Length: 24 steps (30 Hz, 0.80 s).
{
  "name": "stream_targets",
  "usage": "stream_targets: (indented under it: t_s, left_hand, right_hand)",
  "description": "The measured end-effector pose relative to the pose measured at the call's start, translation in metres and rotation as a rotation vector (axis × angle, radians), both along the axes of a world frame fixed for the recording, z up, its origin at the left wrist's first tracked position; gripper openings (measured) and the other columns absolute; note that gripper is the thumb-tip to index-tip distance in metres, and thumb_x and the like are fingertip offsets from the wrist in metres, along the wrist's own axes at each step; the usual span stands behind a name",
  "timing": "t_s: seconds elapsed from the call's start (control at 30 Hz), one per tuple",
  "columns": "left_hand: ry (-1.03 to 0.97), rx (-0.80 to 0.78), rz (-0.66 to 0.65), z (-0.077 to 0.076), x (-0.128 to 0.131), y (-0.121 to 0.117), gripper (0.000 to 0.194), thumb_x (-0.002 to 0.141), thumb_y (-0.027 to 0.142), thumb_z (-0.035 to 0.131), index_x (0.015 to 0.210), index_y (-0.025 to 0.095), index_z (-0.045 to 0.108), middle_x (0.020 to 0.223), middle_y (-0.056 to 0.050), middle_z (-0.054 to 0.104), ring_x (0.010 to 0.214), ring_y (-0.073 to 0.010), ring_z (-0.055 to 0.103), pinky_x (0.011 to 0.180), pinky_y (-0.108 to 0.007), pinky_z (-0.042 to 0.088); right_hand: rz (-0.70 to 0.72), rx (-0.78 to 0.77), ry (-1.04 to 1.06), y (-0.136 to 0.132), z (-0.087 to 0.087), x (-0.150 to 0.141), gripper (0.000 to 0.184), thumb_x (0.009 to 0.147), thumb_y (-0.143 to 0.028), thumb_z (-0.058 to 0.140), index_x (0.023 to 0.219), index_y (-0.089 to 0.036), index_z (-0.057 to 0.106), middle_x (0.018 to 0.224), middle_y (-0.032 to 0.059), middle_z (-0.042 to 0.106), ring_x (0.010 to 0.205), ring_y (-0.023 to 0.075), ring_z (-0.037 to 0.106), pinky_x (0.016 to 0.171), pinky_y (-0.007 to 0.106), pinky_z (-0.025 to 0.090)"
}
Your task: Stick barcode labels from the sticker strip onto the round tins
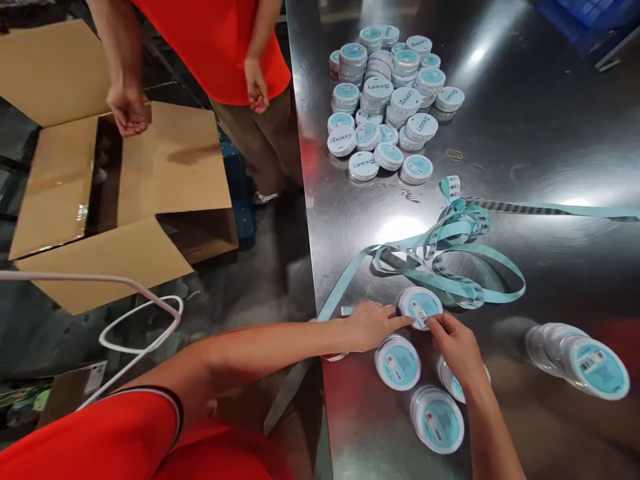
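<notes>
A round jar point(411, 298) with a white rim and pale blue round label lies in front of me, a barcode sticker point(418, 312) on its face. My left hand point(371, 327) reaches in from the left, index finger stretched out to the jar's lower edge. From the right, my right hand point(456, 341) pinches at the lower end of that sticker with thumb and finger. Close by are a jar with a barcode sticker point(397, 363), a jar stack point(437, 420) with one too, and another jar point(453, 385) partly hidden under my right hand.
A tangled teal strip of barcode stickers point(463, 227) lies beyond the jar. Many stacked jars point(377, 90) stand farther back on the metal table point(525, 153); a tipped stack point(600, 370) is at right. At left, another person point(200, 40) stands by an open cardboard box point(170, 160).
</notes>
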State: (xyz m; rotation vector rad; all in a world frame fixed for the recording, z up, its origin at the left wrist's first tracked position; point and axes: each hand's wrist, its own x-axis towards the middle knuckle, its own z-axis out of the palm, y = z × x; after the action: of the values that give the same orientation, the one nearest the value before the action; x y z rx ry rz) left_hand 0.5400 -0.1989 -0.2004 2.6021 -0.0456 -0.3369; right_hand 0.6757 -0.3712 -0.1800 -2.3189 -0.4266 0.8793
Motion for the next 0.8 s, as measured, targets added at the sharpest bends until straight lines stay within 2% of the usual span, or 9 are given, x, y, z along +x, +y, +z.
stream_targets:
  t_s: [0.27, 0.43, 0.6, 0.73, 0.8]
  left_hand:
    - [0.034, 0.036, -0.039, 0.004, 0.002, 0.001, 0.054, 0.1, 0.017, 0.045, 0.152, 0.033, 0.043, 0.103, -0.007, 0.065, 0.081, -0.0208, 0.065, 0.068, -0.031, 0.049]
    - [-0.003, 0.048, -0.054, -0.001, 0.003, -0.001, 0.052, 0.099, 0.019, 0.048, 0.149, 0.031, 0.045, 0.101, -0.007, 0.064, 0.081, -0.0212, 0.065, 0.066, -0.031, 0.048]
    - [-0.019, 0.049, -0.048, -0.004, 0.006, -0.002, 0.059, 0.099, 0.021, 0.047, 0.155, 0.036, 0.036, 0.101, -0.006, 0.065, 0.076, -0.0197, 0.064, 0.065, -0.03, 0.048]
    - [0.011, 0.096, -0.042, -0.003, 0.009, -0.007, 0.053, 0.101, 0.019, 0.042, 0.153, 0.032, 0.04, 0.097, -0.008, 0.067, 0.081, -0.0217, 0.067, 0.069, -0.032, 0.049]
    - [-0.007, 0.093, -0.025, -0.006, 0.008, -0.011, 0.051, 0.101, 0.017, 0.041, 0.151, 0.028, 0.044, 0.096, -0.01, 0.067, 0.082, -0.0222, 0.067, 0.072, -0.034, 0.049]
  right_hand:
    - [-0.008, -0.059, -0.033, 0.001, -0.002, 0.001, 0.035, 0.082, -0.054, 0.056, 0.071, -0.021, 0.065, 0.056, -0.0033, 0.055, 0.058, 0.0155, 0.049, 0.058, 0.028, 0.036]
    - [0.025, -0.062, -0.075, 0.001, -0.004, 0.002, 0.034, 0.082, -0.053, 0.055, 0.072, -0.022, 0.065, 0.059, -0.0023, 0.059, 0.058, 0.0159, 0.05, 0.058, 0.028, 0.037]
    - [0.035, -0.107, -0.088, 0.003, -0.003, 0.001, 0.036, 0.082, -0.055, 0.052, 0.073, -0.022, 0.065, 0.058, -0.0006, 0.061, 0.06, 0.018, 0.053, 0.059, 0.029, 0.037]
    - [0.103, -0.188, -0.188, 0.012, -0.002, -0.005, 0.035, 0.083, -0.054, 0.047, 0.074, -0.024, 0.062, 0.068, 0.0043, 0.067, 0.067, 0.0215, 0.058, 0.064, 0.032, 0.039]
    - [0.134, -0.301, -0.277, 0.014, 0.001, -0.007, 0.032, 0.085, -0.052, 0.044, 0.077, -0.025, 0.059, 0.077, 0.0079, 0.069, 0.072, 0.0241, 0.061, 0.067, 0.034, 0.039]
